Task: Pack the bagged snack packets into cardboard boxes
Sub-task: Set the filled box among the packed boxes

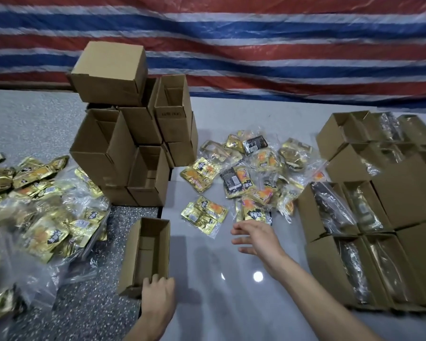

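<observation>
I see the left hand (158, 291) at the bottom of the view, fingers curled over the near end wall of the open box (131, 254), which lies on the glossy grey surface (207, 279). I see only bare cardboard inside that box. The right hand (258, 238) is stretched forward with its fingers spread and apart. It holds nothing and sits just short of the nearest bag of packets (204, 214), a clear bag of gold and orange sachets lying alone in front of the box.

Beyond it, the loose pile of bags (251, 173) spreads across the middle of the surface, gold packets mixed with a few black ones, all in clear plastic.

On the right I see the filled boxes (349, 262) set edge to edge in rows. Most are open at the top, each holding one crinkled clear bag standing on its side. A few in that group show plain cardboard tops, and I cannot tell what they hold.

On the left of the pile is the stack of empty boxes (123, 148), several layers high, most turned so their open mouths show nothing inside. A closed box (111, 70) sits tilted on top. Further left, the heap of bags (47, 217) covers the speckled floor. A red, white and blue striped tarp (256, 45) hangs behind everything.
</observation>
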Demonstrator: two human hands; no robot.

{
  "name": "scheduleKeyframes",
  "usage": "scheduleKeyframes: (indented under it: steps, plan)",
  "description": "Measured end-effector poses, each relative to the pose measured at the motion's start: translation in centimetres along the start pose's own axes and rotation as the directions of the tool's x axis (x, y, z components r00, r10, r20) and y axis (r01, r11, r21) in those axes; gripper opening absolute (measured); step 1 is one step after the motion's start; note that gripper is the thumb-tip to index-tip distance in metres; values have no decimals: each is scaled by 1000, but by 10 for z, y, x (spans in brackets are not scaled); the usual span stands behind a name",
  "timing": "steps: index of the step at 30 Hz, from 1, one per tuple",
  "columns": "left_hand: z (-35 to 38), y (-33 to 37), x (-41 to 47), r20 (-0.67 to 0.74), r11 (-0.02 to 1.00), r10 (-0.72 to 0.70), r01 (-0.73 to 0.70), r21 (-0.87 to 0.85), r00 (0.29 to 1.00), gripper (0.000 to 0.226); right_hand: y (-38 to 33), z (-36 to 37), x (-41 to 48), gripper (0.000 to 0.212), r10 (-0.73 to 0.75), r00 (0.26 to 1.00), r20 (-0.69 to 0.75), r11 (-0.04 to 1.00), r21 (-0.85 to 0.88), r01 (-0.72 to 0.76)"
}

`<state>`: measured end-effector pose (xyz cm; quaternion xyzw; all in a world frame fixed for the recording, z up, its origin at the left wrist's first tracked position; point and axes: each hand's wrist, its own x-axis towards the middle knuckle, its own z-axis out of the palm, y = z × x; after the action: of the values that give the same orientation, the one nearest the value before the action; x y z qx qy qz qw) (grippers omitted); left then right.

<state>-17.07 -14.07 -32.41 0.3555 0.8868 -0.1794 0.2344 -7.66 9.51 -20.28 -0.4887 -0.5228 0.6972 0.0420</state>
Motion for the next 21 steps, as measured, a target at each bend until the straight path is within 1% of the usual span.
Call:
scheduleKeyframes:
  steps: [4,8,11,12,13,14,15,16,17,18,19,20,21]
  plan:
    - [-22,14,-3,-53,1000,19,-19,-1,998,28,7,-13,1,16,7,1000,-15,1000,-2,-8]
    - [-42,44,-11,-104,995,98,-96,25,990,30,23,-26,3,14,36,998,-45,999,-16,-37]
    - [-45,69,-18,-118,977,213,-210,40,970,32,40,-37,8,12,52,995,-87,996,-68,-58]
    - [-47,75,-20,-142,964,267,-267,17,953,33,48,-42,11,8,44,992,-117,991,-118,-58]
    - [-51,79,-23,-194,939,338,-343,7,921,34,56,-47,13,9,32,988,-150,983,-176,-59]
    - [-55,82,-26,-260,897,430,-441,17,865,36,65,-52,15,24,24,984,-178,969,-236,-66]
    - [-59,83,-27,-300,851,508,-524,32,807,34,73,-57,17,45,30,980,-199,957,-278,-86]
    - [-60,84,-27,-363,799,575,-598,58,733,30,80,-64,17,68,49,975,-218,943,-311,-117]
    - [-60,84,-25,-415,756,620,-649,87,666,27,87,-70,17,85,65,968,-242,926,-346,-149]
    - [-59,83,-23,-415,726,654,-678,112,632,30,93,-76,16,95,74,960,-270,907,-381,-177]
    - [-58,82,-21,-397,703,681,-701,121,615,36,100,-83,16,99,76,952,-296,888,-413,-200]
    - [-55,81,-17,-380,690,700,-709,144,605,39,105,-89,17,99,88,947,-309,877,-426,-221]
    - [-52,80,-14,-361,685,712,-708,171,602,37,109,-93,17,97,113,943,-314,874,-420,-245]
